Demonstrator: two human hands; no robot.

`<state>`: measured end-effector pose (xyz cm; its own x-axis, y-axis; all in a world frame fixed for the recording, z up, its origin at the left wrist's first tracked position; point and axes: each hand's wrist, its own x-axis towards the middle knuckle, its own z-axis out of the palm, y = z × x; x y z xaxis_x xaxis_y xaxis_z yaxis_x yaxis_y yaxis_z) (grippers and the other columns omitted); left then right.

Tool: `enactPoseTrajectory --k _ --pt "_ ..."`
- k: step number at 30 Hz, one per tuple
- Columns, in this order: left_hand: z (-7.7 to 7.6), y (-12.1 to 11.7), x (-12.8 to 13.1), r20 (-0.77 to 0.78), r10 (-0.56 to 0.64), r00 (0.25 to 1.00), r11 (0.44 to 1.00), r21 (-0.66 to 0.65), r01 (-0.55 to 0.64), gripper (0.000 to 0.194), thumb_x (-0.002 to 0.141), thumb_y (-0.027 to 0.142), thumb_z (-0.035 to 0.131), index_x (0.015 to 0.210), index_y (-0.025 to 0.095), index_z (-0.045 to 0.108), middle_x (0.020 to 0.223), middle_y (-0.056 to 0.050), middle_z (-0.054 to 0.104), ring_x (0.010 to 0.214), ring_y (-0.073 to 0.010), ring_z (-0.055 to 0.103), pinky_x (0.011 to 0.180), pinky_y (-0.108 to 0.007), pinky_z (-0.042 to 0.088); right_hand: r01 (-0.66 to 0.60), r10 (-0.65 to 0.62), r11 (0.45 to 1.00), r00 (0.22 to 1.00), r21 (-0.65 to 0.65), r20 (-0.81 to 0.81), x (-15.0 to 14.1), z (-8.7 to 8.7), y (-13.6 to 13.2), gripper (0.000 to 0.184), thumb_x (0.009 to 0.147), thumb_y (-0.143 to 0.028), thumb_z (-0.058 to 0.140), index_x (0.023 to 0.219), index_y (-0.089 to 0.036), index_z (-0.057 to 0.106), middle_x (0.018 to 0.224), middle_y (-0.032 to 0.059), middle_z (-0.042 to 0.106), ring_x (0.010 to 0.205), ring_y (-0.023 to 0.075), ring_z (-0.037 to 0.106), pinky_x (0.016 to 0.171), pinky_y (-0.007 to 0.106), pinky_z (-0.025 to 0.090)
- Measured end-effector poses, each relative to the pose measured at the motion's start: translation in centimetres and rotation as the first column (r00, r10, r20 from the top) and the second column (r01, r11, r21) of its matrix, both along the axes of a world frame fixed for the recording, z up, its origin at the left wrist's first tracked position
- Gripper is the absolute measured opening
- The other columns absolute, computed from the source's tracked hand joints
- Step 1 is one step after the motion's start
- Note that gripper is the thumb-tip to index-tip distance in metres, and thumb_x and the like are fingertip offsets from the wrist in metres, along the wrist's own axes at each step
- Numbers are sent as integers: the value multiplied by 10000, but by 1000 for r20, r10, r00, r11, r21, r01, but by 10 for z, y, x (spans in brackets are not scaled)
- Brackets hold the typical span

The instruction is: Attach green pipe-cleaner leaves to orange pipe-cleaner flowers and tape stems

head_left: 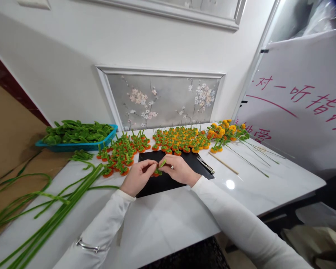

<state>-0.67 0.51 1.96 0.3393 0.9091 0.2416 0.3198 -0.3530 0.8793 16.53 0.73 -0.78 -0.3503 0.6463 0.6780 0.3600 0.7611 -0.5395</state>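
Over a black mat (168, 183) my two hands meet at a small orange and green pipe-cleaner flower (157, 172). The fingers of my left hand (141, 175) pinch it from the left side. My right hand (179, 169) grips it from the right, with a short green stem piece (162, 163) sticking up by the fingertips. My fingers hide part of the flower. Just behind the mat, rows of orange and yellow flower heads (182, 138) with upright green stems cover the table. More orange ones (120, 155) stand left of the mat.
Long green pipe cleaners (58, 220) lie across the table's left side. A blue tray (72, 146) holds green leaves (78, 131). Scissors-like snips (205, 164) and a thin wooden stick (224, 163) lie right of my hands. Long-stemmed yellow flowers (229, 130) rest at the back right.
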Motion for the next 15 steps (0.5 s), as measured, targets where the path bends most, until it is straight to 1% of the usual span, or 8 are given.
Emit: enactPoseTrajectory --k 2,5,7,10,12,15 --pt "2 -2 -1 44 -40 998 999 -34 42 282 776 373 533 940 158 616 838 -41 648 754 -168 613 675 -270 508 33 -33 999 999 -43 0 -1 0 -1 65 812 -191 540 778 -156 582 758 19 565 658 104 513 604 205 414" --pt "2 -4 -1 158 -101 982 986 -115 120 361 718 323 627 1038 187 532 954 -49 619 862 -176 609 745 -299 514 83 -85 990 996 -110 -20 -2 0 -2 66 810 -196 520 798 -150 566 737 16 566 612 102 500 563 205 406" --pt "1 -5 -1 232 -95 968 973 -183 140 399 675 287 677 1018 193 496 916 -36 622 816 -161 623 754 -316 517 91 -96 987 995 -131 -30 -2 1 -2 74 813 -208 520 802 -150 565 726 15 565 596 100 492 552 205 402" --pt "-2 -5 -1 307 -59 950 946 -286 151 351 696 301 667 957 193 459 787 -3 647 680 -117 629 732 -301 514 62 -65 992 998 -106 -27 0 2 -1 70 814 -206 533 785 -157 572 744 17 565 634 105 505 584 206 412" --pt "-4 -4 -1 320 -51 946 936 -315 157 323 714 311 656 930 196 445 729 14 652 637 -100 620 703 -268 508 27 -27 998 1000 -63 -3 2 4 -1 64 819 -180 528 780 -161 575 766 20 564 682 111 520 632 210 422" --pt "-5 -3 -2 301 -51 952 934 -323 152 279 739 331 636 888 198 441 668 30 643 587 -88 603 637 -229 498 -9 8 1000 998 3 62 5 6 -2 93 842 -158 488 797 -167 569 795 27 557 725 117 529 686 220 429"
